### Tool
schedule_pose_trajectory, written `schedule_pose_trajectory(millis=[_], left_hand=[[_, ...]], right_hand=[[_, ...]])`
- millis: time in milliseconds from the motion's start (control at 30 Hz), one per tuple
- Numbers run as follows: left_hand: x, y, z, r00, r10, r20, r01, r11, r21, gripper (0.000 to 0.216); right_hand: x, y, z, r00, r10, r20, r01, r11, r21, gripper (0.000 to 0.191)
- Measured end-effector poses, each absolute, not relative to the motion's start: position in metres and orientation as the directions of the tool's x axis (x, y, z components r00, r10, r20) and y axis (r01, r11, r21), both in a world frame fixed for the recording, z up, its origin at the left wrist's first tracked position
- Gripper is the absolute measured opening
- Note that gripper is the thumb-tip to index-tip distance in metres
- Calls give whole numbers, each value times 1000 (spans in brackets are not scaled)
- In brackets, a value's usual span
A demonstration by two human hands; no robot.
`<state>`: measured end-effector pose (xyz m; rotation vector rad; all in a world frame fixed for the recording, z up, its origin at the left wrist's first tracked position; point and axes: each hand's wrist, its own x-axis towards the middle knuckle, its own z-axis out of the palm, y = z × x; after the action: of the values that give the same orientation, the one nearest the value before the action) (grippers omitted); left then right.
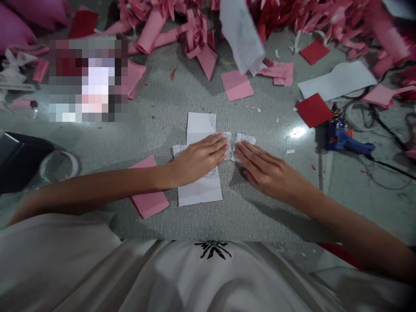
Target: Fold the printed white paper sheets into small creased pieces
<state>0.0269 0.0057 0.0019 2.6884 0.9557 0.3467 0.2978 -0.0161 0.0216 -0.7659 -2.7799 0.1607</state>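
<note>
My left hand [201, 159] lies flat, fingers stretched out, over several overlapping white paper pieces. One plain white sheet [199, 195] shows below the hand, and another white piece [199, 126] sticks out above it. Under its fingertips is a small piece of paper with dark scribbled marks [228, 146]. My right hand [263, 167] rests with straight fingers on a second small scribbled paper piece [246, 138], just right of the first with a narrow gap between. Beneath my left forearm a pink sheet [151, 203] is partly hidden.
A blue glue gun [347, 141] with a black cord lies at right, beside red squares [313, 110] and a white cut-out [338, 80]. Pink and red paper pieces [152, 32] crowd the far side. At left are a tape ring [74, 164] and a black object [19, 160].
</note>
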Motion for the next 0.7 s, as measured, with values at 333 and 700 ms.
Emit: schedule_pose_trajectory(millis=[333, 700], left_hand=[[26, 9, -6, 811, 541, 223, 501, -839, 212, 46], [28, 0, 12, 575, 768, 282, 774, -623, 116, 31]], right_hand=[[307, -6, 16, -758, 568, 320, 550, 821, -154, 58], [309, 11, 14, -706, 679, 201, 637, 733, -239, 48]])
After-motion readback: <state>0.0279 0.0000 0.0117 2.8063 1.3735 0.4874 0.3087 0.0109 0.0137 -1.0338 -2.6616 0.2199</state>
